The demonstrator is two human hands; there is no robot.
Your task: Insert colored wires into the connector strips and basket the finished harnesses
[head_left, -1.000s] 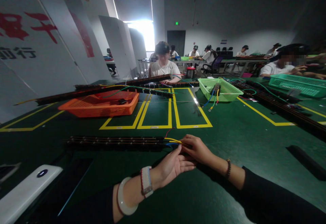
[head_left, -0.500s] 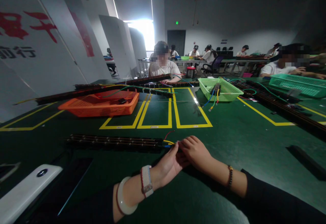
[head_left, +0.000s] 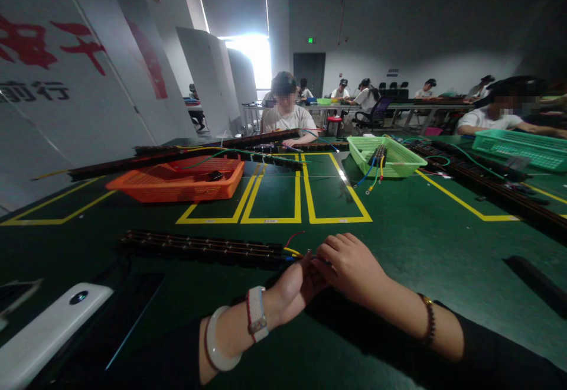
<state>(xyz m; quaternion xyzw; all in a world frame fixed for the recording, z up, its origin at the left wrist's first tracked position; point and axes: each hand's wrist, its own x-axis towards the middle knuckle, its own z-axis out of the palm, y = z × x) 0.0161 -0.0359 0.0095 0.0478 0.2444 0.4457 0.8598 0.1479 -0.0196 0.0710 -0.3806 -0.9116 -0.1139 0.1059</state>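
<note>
A long black terminal strip (head_left: 204, 246) lies across the green table in front of me. Coloured wires (head_left: 293, 250), red, yellow and blue, stick out of its right end. My left hand (head_left: 292, 286) and my right hand (head_left: 349, 263) meet at that end, fingers curled and pressed together around the wire ends. The fingertips hide exactly where the wires go. A white bangle and a watch sit on my left wrist, a bead bracelet on my right.
An orange basket (head_left: 177, 182) stands at the back left, a green basket (head_left: 385, 156) with wires at the back right. More black strips (head_left: 487, 183) lie on the right. A white device (head_left: 44, 334) sits near left. Other people work at far tables.
My left hand went from open, palm up, to closed against my right hand at the wire ends. Both hands shifted slightly toward the strip.
</note>
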